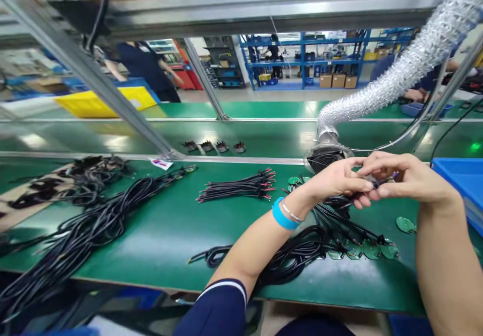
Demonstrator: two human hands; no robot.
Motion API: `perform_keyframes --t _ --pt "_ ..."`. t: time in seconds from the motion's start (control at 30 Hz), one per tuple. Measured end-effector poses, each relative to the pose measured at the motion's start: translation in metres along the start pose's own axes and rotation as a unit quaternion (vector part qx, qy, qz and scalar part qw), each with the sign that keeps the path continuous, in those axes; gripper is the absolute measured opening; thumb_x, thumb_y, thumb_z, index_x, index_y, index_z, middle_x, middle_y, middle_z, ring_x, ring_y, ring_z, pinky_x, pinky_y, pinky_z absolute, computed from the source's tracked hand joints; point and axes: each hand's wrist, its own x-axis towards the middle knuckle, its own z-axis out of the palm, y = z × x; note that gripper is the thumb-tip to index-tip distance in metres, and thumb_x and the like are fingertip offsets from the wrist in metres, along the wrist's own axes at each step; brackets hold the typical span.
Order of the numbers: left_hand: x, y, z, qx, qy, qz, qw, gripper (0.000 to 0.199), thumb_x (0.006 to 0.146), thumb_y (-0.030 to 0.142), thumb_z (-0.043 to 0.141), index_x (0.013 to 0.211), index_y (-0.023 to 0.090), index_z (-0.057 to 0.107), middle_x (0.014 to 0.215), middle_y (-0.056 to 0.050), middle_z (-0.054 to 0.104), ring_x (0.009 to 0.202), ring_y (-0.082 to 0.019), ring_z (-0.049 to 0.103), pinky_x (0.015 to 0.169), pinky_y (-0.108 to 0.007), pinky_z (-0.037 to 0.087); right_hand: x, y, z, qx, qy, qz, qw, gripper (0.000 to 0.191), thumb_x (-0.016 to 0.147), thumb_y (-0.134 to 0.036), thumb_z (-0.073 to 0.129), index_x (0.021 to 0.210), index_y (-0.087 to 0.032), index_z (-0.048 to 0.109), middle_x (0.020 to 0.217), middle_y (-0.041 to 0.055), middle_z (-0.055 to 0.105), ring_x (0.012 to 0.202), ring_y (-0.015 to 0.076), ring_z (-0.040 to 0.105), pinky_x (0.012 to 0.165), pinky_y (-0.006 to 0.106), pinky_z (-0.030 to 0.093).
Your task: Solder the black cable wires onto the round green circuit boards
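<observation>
My left hand, with a blue band at the wrist, pinches a small dark part in front of the fume duct. My right hand meets it from the right, its fingers closed on the same part. The part is mostly hidden by fingers, and thin wires show beside it. Under the hands lie black cables joined to round green circuit boards. A coil of black cable rests near my left forearm. One green board lies apart, below my right hand.
Short black cables with red ends lie mid-table. Long cables are heaped at left. A silver duct comes down from the upper right. A blue bin stands at right. Metal posts cross the view, and people are beyond the bench.
</observation>
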Motion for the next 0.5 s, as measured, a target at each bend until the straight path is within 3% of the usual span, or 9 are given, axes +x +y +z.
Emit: perform_keyframes --t 0.07,0.13,0.2,0.27,0.37,0.5 --pt "0.005 -0.005 -0.008 0.006 0.014 0.01 1.0 0.097 0.067 0.032 0.085 0.146 0.011 0.035 0.071 -0.003 0.073 0.06 -0.019 0.07 0.061 -0.027 0.053 0.004 -0.004 0.006 0.03 0.069 0.009 0.997 0.035 0.068 -0.051 0.084 0.09 -0.025 0.077 0.082 0.0039 0.065 0.072 0.016 0.061 0.057 0.027 0.05" --pt "0.011 -0.015 -0.015 -0.005 0.012 0.026 1.0 0.083 0.072 0.038 0.08 0.142 0.012 0.044 0.077 -0.005 0.074 0.072 -0.022 0.072 0.074 -0.034 0.053 0.007 -0.001 0.008 0.087 0.2 0.027 0.975 0.028 0.065 -0.043 0.087 0.075 -0.021 0.074 0.068 0.0026 0.063 0.056 0.0121 0.057 0.046 0.024 0.044" --pt "0.018 -0.027 -0.021 -0.024 -0.014 0.019 0.999 0.064 0.082 0.052 0.065 0.131 0.01 0.058 0.089 -0.012 0.076 0.089 -0.027 0.071 0.091 -0.042 0.049 0.009 0.009 0.003 0.146 0.337 0.037 0.929 0.029 0.067 -0.041 0.086 0.071 -0.018 0.069 0.055 -0.0011 0.056 0.043 0.008 0.048 0.037 0.021 0.036" --pt "0.023 -0.039 -0.024 -0.052 -0.055 -0.015 0.997 0.067 0.09 0.065 0.043 0.117 0.008 0.066 0.096 -0.017 0.074 0.1 -0.03 0.069 0.1 -0.047 0.042 0.01 0.025 -0.008 0.179 0.431 0.044 0.884 0.029 0.074 -0.04 0.082 0.076 -0.017 0.065 0.053 -0.0045 0.052 0.042 0.0071 0.046 0.037 0.019 0.037" --pt "0.027 -0.049 -0.024 -0.121 -0.094 -0.064 0.986 0.079 0.091 0.075 0.026 0.118 0.012 0.065 0.096 -0.016 0.072 0.099 -0.034 0.069 0.095 -0.054 0.046 0.012 0.052 -0.026 0.212 0.514 0.075 0.828 0.021 0.086 -0.029 0.073 0.081 -0.013 0.059 0.062 -0.0054 0.054 0.051 0.0058 0.052 0.046 0.017 0.045" --pt "0.025 -0.047 -0.022 -0.17 -0.099 -0.084 0.977 0.082 0.086 0.082 0.024 0.123 0.017 0.06 0.097 -0.013 0.069 0.089 -0.034 0.071 0.074 -0.051 0.057 0.012 0.077 -0.036 0.247 0.551 0.11 0.789 0.017 0.094 -0.027 0.063 0.088 -0.012 0.059 0.074 -0.003 0.057 0.06 0.0059 0.054 0.053 0.018 0.05"
